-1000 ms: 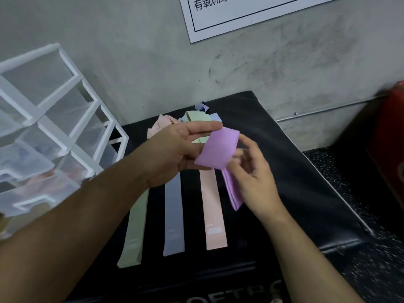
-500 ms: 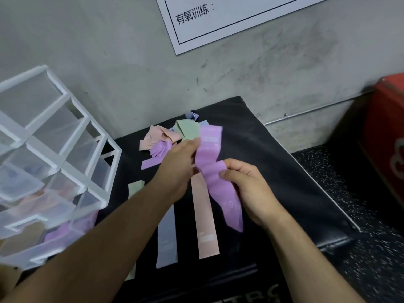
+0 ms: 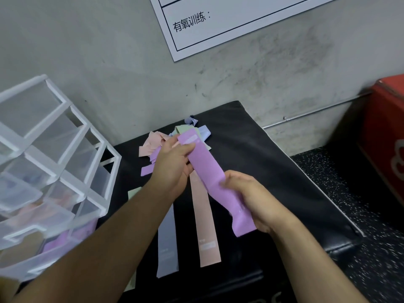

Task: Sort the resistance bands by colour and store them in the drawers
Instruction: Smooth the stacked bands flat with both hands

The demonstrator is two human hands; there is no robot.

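Observation:
A purple resistance band [image 3: 207, 171] is stretched flat between my hands above the black padded box [image 3: 273, 171]. My left hand [image 3: 172, 165] pinches its upper end, and my right hand [image 3: 251, 197] grips its lower part, with the tail hanging below. Flat on the box lie a pink band [image 3: 205, 226], a grey-blue band [image 3: 167, 243] and a green band [image 3: 133, 192], the last mostly hidden by my left arm. A heap of pink, purple, green and blue bands [image 3: 153, 145] sits at the back. The white drawer unit [image 3: 43, 171] stands at the left.
The lowest drawers hold pink and purple bands [image 3: 61, 241], seen through translucent fronts. A grey wall with a white printed sheet [image 3: 229, 22] is behind. A red box [image 3: 384, 138] stands at the right. Speckled black floor [image 3: 371, 248] lies beyond the padded box's right edge.
The purple band was folded in my hands a second ago; it is now pulled out straight. My right hand has slid down along it, and the view has tilted down toward the drawers.

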